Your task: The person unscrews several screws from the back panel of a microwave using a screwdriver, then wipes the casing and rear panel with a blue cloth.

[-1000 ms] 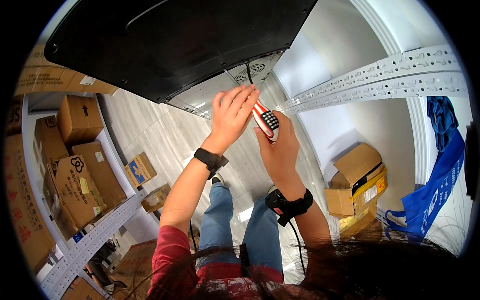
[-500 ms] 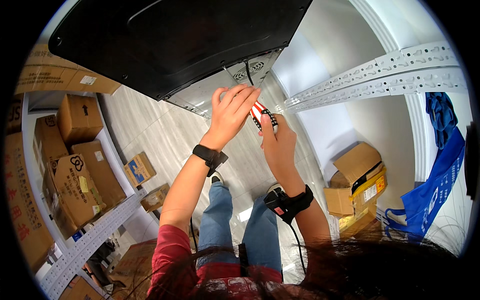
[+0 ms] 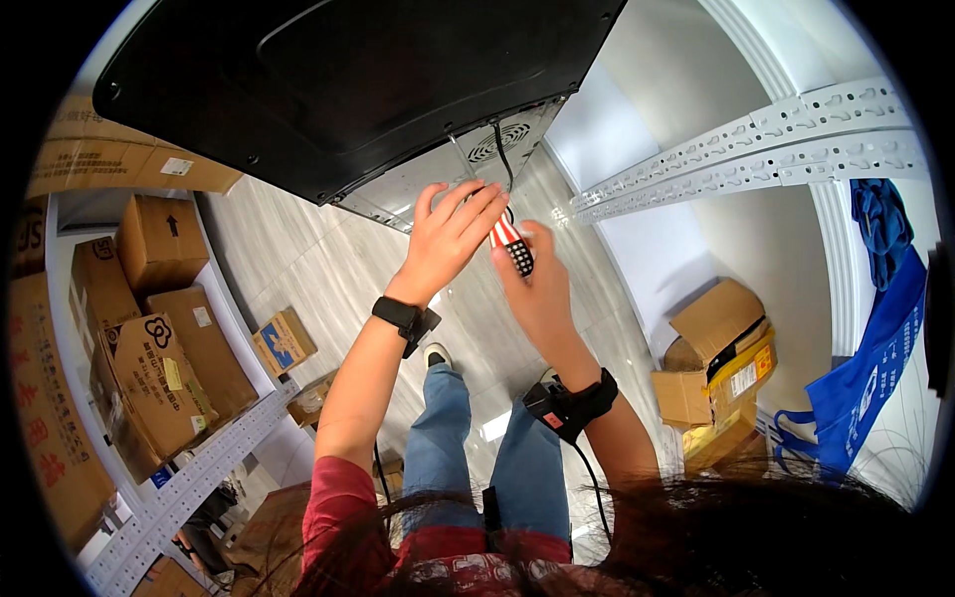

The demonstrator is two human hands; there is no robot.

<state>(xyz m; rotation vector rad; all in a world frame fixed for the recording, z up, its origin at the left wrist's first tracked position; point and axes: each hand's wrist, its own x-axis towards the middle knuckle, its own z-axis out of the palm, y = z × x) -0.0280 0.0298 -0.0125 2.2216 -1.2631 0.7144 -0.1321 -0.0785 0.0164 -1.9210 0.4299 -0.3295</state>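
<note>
A small rounded object (image 3: 509,244) with red and white stripes and white marks on black, shaped like a computer mouse, sits in my right hand (image 3: 542,289). My right fingers and thumb close round it. Just above, my left hand (image 3: 446,239) has its fingers bent over the object's upper end, at a black cable (image 3: 501,159); its thumb is hidden. The cable runs down from beside the round vent grille on the metal side of a large black-panelled appliance (image 3: 398,80) to my hands.
White perforated shelf rails (image 3: 756,149) stand at right, close to my right hand. Cardboard boxes (image 3: 159,388) fill the left shelves. An opened carton (image 3: 716,338) and a blue bag (image 3: 865,368) are at right. A small box (image 3: 284,338) lies on the floor.
My right hand has moved slightly left and down, and the striped object has turned more upright. My left hand has dropped slightly. More of the black cable shows above my fingers.
</note>
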